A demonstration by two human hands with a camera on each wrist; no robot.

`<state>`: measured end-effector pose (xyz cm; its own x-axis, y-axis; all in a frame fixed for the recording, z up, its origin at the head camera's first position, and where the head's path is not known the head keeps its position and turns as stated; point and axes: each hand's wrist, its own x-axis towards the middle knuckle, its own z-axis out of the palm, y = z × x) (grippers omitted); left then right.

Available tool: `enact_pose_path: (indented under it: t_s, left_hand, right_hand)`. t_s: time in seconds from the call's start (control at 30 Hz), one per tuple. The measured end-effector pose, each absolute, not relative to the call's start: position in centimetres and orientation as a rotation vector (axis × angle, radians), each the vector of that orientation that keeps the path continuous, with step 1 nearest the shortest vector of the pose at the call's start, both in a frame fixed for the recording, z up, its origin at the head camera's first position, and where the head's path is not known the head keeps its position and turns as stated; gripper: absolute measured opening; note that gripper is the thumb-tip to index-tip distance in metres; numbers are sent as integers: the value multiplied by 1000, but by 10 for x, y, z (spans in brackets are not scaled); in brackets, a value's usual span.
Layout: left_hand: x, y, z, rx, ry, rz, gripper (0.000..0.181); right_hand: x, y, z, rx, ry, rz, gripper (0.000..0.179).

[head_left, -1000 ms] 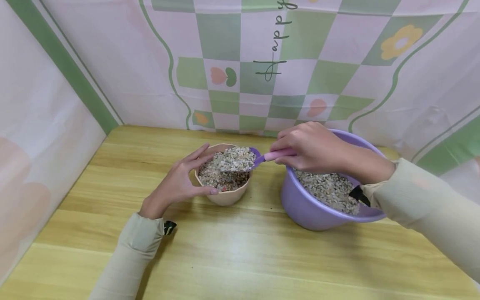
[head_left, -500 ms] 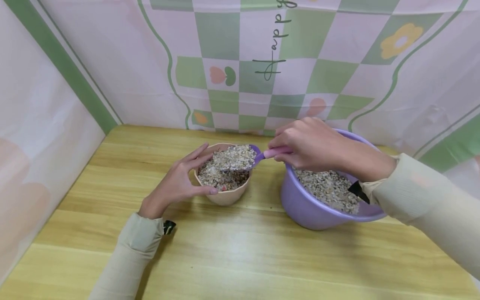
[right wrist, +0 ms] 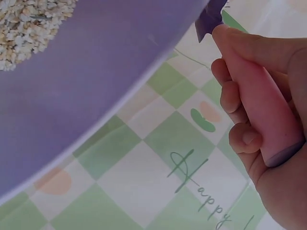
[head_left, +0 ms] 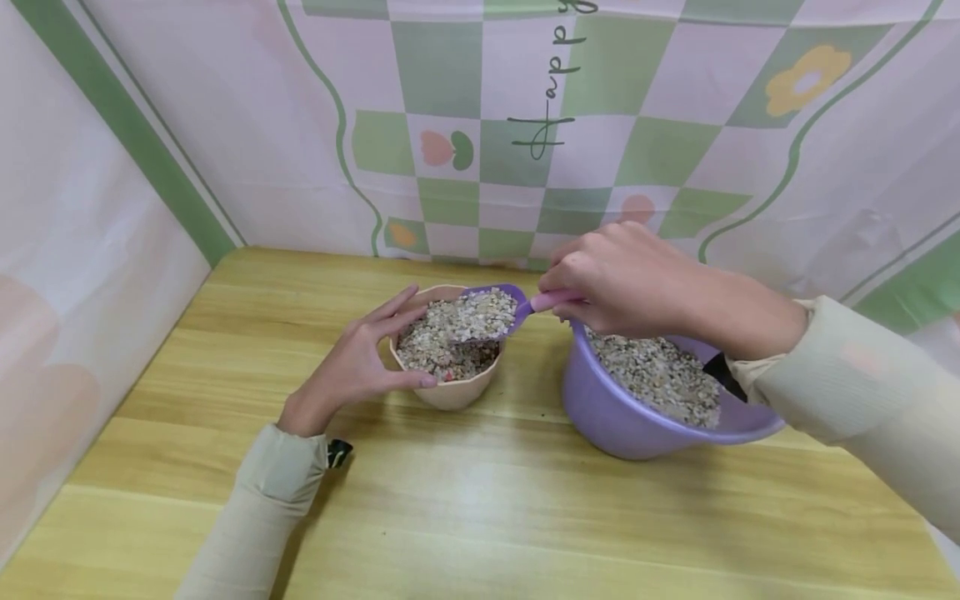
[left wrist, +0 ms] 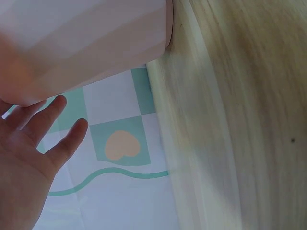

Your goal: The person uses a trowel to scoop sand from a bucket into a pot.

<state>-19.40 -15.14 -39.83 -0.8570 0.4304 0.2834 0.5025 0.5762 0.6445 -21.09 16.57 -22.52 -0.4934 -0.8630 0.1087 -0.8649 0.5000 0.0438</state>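
In the head view, my right hand (head_left: 622,279) grips the pink handle (head_left: 557,300) of a small hand trowel. Its purple blade (head_left: 517,293), heaped with pale grit, lies over the right part of a cream faceted pot (head_left: 453,395). Speckled grit (head_left: 427,346) fills much of that pot. My left hand (head_left: 351,358) spans the pot's left side, thumb along the front rim and straight fingers at the back. The left wrist view shows its fingers (left wrist: 69,141) loosely extended beside the pot wall. Fingers curl round the trowel handle (right wrist: 264,103) in the right wrist view.
A large purple basin (head_left: 622,425) stands right of the pot under my right forearm, with more grit (head_left: 652,375) inside. Both stand on a wooden table (head_left: 450,517). A patterned cloth (head_left: 517,200) hangs along the table's back edge.
My right hand has risen slightly, and the trowel's blade has shifted a little right and tilted, baring more purple edge. The heap of grit stays on it. My left hand and the pot keep their place.
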Motion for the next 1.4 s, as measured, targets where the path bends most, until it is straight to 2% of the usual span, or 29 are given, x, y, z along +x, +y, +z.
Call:
enact_pose_path:
  t_s: [0.1, 0.37, 0.67, 1.4]
  left_hand:
    - [-194, -151, -399, -799, -2705, -1160, 94]
    - [-194, -150, -397, -797, -2711, -1177, 94]
    - [-193, -150, -395, -794, -2721, -1170, 96]
    - [-194, -152, -397, -784, -2742, -1133, 98]
  right_hand:
    - [-210, 162, -222, 1527, -2603, 10, 43]
    - [-210, 158, -215, 1522, -2587, -37, 32]
    - [-207, 158, -202, 1520, -2575, -142, 38]
    - [-202, 171, -183, 1499, -2563, -164, 18]
